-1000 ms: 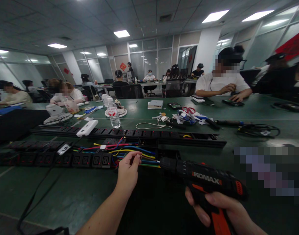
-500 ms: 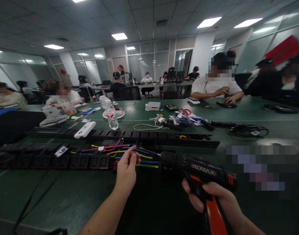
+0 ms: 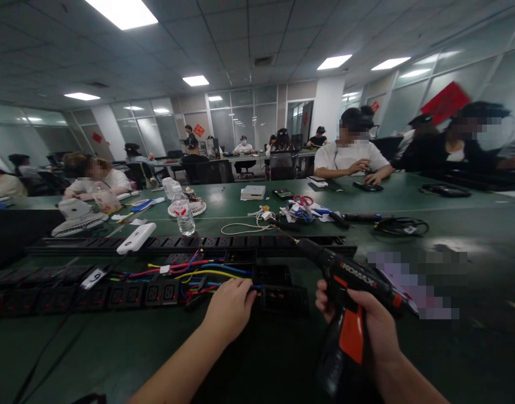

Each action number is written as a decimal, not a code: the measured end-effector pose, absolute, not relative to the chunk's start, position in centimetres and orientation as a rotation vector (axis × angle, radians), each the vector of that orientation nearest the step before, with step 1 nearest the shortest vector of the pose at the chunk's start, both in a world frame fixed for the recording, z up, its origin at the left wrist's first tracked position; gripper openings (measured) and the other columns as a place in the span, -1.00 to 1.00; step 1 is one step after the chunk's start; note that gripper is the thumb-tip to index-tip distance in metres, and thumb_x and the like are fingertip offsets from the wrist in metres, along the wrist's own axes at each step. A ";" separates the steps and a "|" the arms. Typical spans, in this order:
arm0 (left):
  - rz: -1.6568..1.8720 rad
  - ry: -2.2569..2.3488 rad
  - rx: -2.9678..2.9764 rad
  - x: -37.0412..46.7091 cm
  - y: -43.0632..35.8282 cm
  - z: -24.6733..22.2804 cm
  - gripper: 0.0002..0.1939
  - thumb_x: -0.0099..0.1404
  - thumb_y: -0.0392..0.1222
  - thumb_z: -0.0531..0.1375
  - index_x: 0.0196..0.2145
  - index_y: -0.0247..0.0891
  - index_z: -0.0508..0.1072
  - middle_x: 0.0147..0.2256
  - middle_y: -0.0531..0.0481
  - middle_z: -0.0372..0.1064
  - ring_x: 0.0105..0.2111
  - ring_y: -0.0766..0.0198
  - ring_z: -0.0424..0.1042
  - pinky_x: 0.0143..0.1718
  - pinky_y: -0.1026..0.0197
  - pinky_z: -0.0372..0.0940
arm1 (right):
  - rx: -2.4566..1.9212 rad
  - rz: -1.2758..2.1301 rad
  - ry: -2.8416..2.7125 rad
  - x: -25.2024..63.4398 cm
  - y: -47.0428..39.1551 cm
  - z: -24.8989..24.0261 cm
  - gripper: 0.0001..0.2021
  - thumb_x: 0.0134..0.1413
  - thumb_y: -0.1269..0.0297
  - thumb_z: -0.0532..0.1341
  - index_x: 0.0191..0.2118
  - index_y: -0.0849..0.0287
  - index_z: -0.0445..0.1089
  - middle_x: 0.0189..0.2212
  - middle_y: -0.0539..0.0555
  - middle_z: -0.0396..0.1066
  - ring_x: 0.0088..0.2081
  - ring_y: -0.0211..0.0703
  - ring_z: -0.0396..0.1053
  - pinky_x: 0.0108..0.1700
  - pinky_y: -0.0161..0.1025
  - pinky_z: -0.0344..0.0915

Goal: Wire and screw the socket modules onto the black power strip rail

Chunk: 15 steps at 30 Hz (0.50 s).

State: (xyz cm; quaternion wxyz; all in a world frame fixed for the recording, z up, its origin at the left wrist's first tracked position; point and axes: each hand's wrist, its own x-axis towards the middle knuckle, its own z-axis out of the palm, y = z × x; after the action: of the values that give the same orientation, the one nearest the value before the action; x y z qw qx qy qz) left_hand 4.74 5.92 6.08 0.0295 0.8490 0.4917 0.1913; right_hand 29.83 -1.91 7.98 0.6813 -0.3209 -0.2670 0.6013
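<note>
My right hand [image 3: 377, 320] is wrapped round the grip of a black and orange cordless drill [image 3: 350, 280], whose long thin bit points up and to the left, clear of the parts below. My left hand [image 3: 229, 308] is closed on wires beside a black socket housing [image 3: 285, 300]; its fingertips are partly hidden, and a blue wire shows at them. Yellow, blue and red wires [image 3: 210, 273] run from the lower power strip [image 3: 131, 294] towards the black housings. Behind them lies a second long power strip [image 3: 206, 242].
A white box-shaped device [image 3: 136, 238] rests on the rear strip. Behind it stand a water bottle [image 3: 182, 212] and a small white fan [image 3: 198, 209]. Scissors [image 3: 303, 200], a looped white cord [image 3: 244, 229] and a black cable coil [image 3: 402, 226] lie farther back. Several people sit around.
The drill has swung up and away from the housing, its bit now raised. My left hand has lowered from above the wires and closed on them. The view has tilted up and shifted right.
</note>
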 end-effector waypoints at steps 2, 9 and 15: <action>0.514 1.462 2.619 4.7 6.4 6.5 -0.77 0.43 -0.20 0.03 -0.25 -0.22 0.48 -0.25 -0.06 0.43 -0.23 0.15 0.40 -0.18 0.15 0.27 | -0.723 1.330 -0.550 29.9 -1.7 7.9 -0.75 -0.02 0.28 0.21 -0.26 0.23 0.59 -0.31 0.12 0.58 -0.25 -0.08 0.46 -0.13 -0.26 0.41; 0.488 1.136 2.638 4.5 8.0 6.8 -0.74 0.41 -0.24 0.02 -0.34 -0.22 0.49 -0.30 -0.04 0.44 -0.25 0.21 0.40 -0.18 0.22 0.24 | -0.750 1.349 -0.506 29.0 -1.1 7.8 -0.76 0.00 0.32 0.17 -0.32 0.24 0.60 -0.25 0.18 0.59 0.03 0.07 0.41 0.21 -0.13 0.21; 0.464 1.063 2.537 4.3 8.4 6.7 -0.72 0.40 -0.22 0.03 -0.13 -0.08 0.54 -0.30 0.03 0.52 -0.28 0.20 0.48 -0.24 0.24 0.24 | -0.786 1.410 -0.574 27.7 -0.4 7.9 -0.74 -0.04 0.26 0.19 -0.34 0.24 0.61 -0.26 0.20 0.60 0.13 0.16 0.32 0.31 -0.04 -0.02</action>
State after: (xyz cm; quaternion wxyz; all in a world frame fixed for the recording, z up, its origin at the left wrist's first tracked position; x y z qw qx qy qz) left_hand 4.28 8.44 6.73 0.1749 0.8954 0.3753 0.1636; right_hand 27.68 -0.36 7.90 0.6550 -0.3465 -0.2533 0.6219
